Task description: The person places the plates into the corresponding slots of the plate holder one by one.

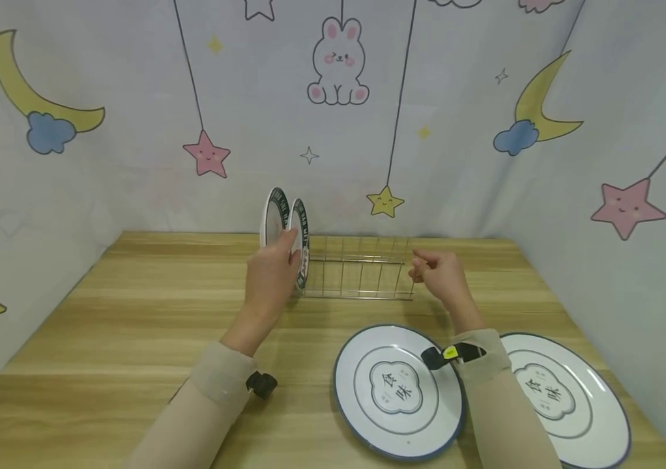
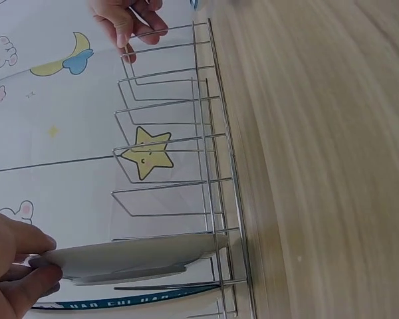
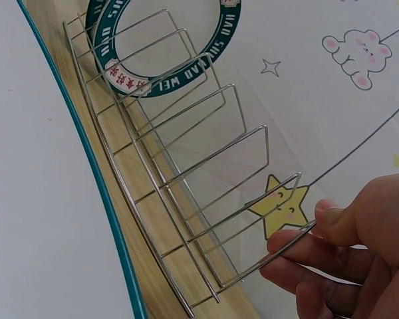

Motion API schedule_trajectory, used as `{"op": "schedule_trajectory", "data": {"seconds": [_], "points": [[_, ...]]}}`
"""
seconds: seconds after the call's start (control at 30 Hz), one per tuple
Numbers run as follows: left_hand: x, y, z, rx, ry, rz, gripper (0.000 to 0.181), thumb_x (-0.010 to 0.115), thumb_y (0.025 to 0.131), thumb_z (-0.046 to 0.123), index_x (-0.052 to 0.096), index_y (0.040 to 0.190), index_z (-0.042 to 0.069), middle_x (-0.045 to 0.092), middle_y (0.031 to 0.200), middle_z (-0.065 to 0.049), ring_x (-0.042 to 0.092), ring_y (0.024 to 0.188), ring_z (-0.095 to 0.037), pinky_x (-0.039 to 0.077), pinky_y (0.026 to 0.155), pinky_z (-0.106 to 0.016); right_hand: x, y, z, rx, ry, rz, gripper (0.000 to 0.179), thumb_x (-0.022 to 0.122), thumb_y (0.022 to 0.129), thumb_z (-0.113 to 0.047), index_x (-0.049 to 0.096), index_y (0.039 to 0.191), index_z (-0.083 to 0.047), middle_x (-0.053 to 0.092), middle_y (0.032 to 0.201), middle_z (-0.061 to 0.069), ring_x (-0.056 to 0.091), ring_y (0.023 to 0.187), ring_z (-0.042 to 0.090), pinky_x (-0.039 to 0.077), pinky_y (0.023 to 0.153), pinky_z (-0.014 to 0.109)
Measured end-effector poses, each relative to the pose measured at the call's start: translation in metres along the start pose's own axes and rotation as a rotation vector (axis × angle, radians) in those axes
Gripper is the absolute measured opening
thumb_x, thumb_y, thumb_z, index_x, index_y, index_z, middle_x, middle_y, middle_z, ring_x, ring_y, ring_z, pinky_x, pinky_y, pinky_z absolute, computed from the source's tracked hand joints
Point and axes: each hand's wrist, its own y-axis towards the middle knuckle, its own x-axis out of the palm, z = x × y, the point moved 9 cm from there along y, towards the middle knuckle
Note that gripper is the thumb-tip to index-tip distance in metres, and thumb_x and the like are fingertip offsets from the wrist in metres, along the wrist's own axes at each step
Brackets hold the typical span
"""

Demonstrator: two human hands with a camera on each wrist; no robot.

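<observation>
My left hand [image 1: 271, 270] pinches the edge of a white plate with a dark green lettered rim [image 1: 302, 225], which stands upright in a wire dish rack [image 1: 362, 298]. In the left wrist view, the pale back of that plate [image 2: 133, 258] shows, its lower edge between the rack's wires. Just left of it another green-rimmed plate [image 1: 274, 218] stands in the rack, partly hidden by the first and by my hand. At the rack's right end my right hand [image 1: 441, 277] holds the last wire loop between thumb and fingers, as the right wrist view shows.
Nearer me, a white plate with a blue rim [image 1: 394, 430] lies flat on the wooden table [image 1: 104, 365]. A larger matching plate [image 1: 593, 404] lies to its right, partly under my right forearm. A printed cloth backdrop [image 1: 456, 182] rises behind and beside the table.
</observation>
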Motion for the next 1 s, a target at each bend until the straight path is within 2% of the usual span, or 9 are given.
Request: {"op": "schedule_trajectory", "data": {"seconds": [0.2, 0.37, 0.57, 0.73, 0.8, 0.9, 1.0], "points": [[0.001, 0.0, -0.002, -0.013, -0.007, -0.028, 0.031, 0.075, 0.084, -0.002, 0.067, 0.114, -0.003, 0.071, 0.102, -0.022, 0.071, 0.081, -0.036, 0.061, 0.069, -0.044, 0.001, 0.001, -0.001, -0.001, 0.02, -0.004, 0.037, 0.056, 0.102, -0.014, 0.057, 0.137, -0.002, 0.072, 0.099, 0.019, 0.071, 0.088, 0.027, 0.058, 0.087, 0.041], [-0.002, -0.002, -0.003, -0.029, 0.018, -0.038, 0.031, 0.077, 0.083, 0.001, 0.069, 0.113, -0.003, 0.068, 0.111, -0.026, 0.071, 0.085, -0.037, 0.061, 0.07, -0.045, 0.003, 0.002, -0.001, 0.004, 0.02, -0.011, 0.037, 0.057, 0.102, -0.015, 0.057, 0.137, -0.004, 0.072, 0.1, 0.018, 0.071, 0.088, 0.027, 0.058, 0.087, 0.039], [-0.012, -0.006, 0.001, -0.004, 0.058, 0.017, 0.027, 0.076, 0.084, 0.0, 0.07, 0.11, -0.002, 0.066, 0.115, -0.026, 0.069, 0.096, -0.04, 0.061, 0.073, -0.048, 0.003, 0.002, -0.001, 0.007, 0.029, -0.019, 0.038, 0.056, 0.102, -0.014, 0.056, 0.138, -0.004, 0.072, 0.101, 0.019, 0.071, 0.089, 0.028, 0.057, 0.09, 0.043], [-0.023, -0.007, 0.007, 0.021, 0.058, 0.073, 0.025, 0.074, 0.084, 0.0, 0.071, 0.109, 0.0, 0.068, 0.114, -0.021, 0.069, 0.099, -0.035, 0.061, 0.068, -0.047, 0.002, 0.001, -0.001, 0.003, 0.015, -0.014, 0.038, 0.056, 0.102, -0.015, 0.056, 0.139, -0.005, 0.072, 0.102, 0.019, 0.071, 0.09, 0.028, 0.056, 0.091, 0.044], [-0.028, -0.008, 0.01, 0.033, 0.046, 0.096, 0.024, 0.074, 0.084, 0.001, 0.072, 0.108, 0.002, 0.071, 0.111, -0.017, 0.071, 0.094, -0.033, 0.061, 0.063, -0.046, 0.002, 0.001, 0.0, 0.007, 0.003, -0.013, 0.038, 0.056, 0.102, -0.016, 0.056, 0.139, -0.005, 0.072, 0.102, 0.018, 0.071, 0.091, 0.028, 0.056, 0.09, 0.042], [-0.035, -0.011, 0.018, 0.062, -0.01, 0.123, 0.022, 0.075, 0.084, 0.002, 0.074, 0.106, 0.005, 0.074, 0.101, -0.013, 0.072, 0.077, -0.027, 0.059, 0.055, -0.041, 0.001, 0.001, 0.001, 0.015, -0.002, -0.013, 0.038, 0.056, 0.102, -0.016, 0.056, 0.139, -0.007, 0.072, 0.102, 0.017, 0.071, 0.091, 0.027, 0.057, 0.09, 0.041], [-0.035, -0.014, 0.026, 0.096, -0.117, 0.11, 0.022, 0.075, 0.083, 0.001, 0.075, 0.105, 0.005, 0.075, 0.096, -0.011, 0.071, 0.07, -0.022, 0.058, 0.052, -0.032, 0.001, 0.001, 0.001, 0.016, 0.0, -0.019, 0.038, 0.055, 0.103, -0.016, 0.056, 0.139, -0.006, 0.072, 0.103, 0.018, 0.071, 0.092, 0.028, 0.056, 0.091, 0.041]]}}
